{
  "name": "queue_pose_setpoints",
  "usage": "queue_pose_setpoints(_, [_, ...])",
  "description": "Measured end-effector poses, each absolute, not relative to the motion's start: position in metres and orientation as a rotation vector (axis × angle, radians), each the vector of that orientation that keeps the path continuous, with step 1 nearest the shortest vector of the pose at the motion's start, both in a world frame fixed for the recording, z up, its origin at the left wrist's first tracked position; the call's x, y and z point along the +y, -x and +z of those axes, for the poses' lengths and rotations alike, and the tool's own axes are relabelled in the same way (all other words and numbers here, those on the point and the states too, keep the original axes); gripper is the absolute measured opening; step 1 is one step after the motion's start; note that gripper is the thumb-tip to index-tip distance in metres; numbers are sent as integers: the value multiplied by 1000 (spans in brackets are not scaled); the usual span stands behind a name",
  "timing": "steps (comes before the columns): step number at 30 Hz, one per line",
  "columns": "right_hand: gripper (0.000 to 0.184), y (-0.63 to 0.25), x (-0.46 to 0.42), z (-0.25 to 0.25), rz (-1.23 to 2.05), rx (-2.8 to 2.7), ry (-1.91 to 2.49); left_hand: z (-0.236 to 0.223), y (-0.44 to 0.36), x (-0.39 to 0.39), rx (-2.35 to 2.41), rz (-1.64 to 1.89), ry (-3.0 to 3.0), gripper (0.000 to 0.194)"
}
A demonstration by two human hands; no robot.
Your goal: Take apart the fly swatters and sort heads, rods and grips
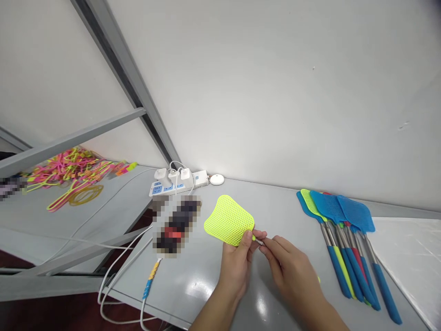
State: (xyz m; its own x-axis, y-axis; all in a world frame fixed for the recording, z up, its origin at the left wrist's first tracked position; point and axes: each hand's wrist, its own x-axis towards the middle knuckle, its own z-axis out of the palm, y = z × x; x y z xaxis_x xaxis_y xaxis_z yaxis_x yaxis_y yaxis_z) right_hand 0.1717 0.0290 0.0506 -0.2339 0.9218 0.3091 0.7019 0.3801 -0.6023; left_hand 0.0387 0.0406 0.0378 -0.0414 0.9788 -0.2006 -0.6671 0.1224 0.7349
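Note:
A yellow-green fly swatter (230, 219) is held over the grey table by both hands. My left hand (238, 262) pinches the base of its perforated head, thumb on top. Just to the right, my right hand (289, 266) grips the metal shaft, of which a short threaded-looking piece shows between the hands. Most of the handle is hidden under my right hand; a bit of yellow-green shows beyond the wrist. To the right lies a pile of fly swatters (329, 207) with blue, green and red parts, their handles toward me.
A white power strip (161, 187) with plugged-in chargers stands at the back left, beside a round white device (217, 179). A blurred dark object (179, 225) and white cables lie nearby. Clear plastic sheeting (409, 253) is at right. Colourful plastic pieces (72, 168) cover the left table.

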Motion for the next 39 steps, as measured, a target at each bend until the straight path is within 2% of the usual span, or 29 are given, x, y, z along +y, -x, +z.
queue_pose_setpoints(7, [40, -166, 35, 64, 1604, -1454, 1252, 34, -39, 39, 846, 1331, -556, 28])
queue_pose_setpoints(10, [41, -164, 36, 59, 1736, -1347, 1238, 29, -35, 38, 907, 1285, -634, 34])
queue_pose_setpoints(16, [36, -170, 38, 65, 1415, -1635, 1297, 29, -36, 34, 855, 1270, -740, 26])
queue_pose_setpoints(23, [37, -178, 19, 60, 662, -2149, 1581, 46, -22, 38, 923, 1572, -586, 25])
queue_pose_setpoints(29, [19, -220, 5, 65, 147, -2334, 1296, 83, 20, 43, 907, 1845, -577, 22])
queue_pose_setpoints(32, [18, -230, 9, 76, 30, -2356, 1261, 87, 10, 39, 923, 1821, -579, 25])
queue_pose_setpoints(37, [21, -214, 21, 83, -24, -2433, 1290, 73, -26, 29, 919, 1500, -627, 34])
queue_pose_setpoints(39, [25, -209, 25, 80, -60, -2453, 1302, 71, -27, 30, 895, 1539, -603, 33])
